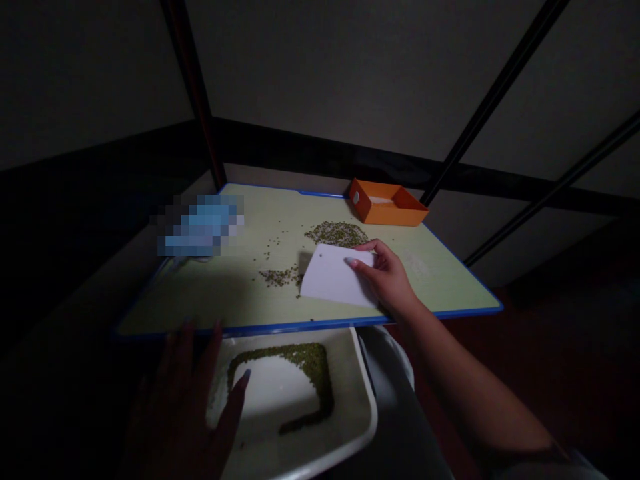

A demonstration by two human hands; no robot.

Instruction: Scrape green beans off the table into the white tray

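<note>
A thin, plain white card point(333, 273) is held tilted just above the near middle of the blue-edged, pale green table point(235, 307), a dark speck by its far left corner. The right hand point(387, 273) pinches its right end, thumb on top. Small greenish beans point(337, 233) lie in a loose patch beyond the card, with a thinner scatter to its left. The left hand point(187, 393), in shadow, spreads its thumb from its fingers at the left of the white tub point(345, 360), which holds more beans; whether it grips the tub, I cannot tell.
</note>
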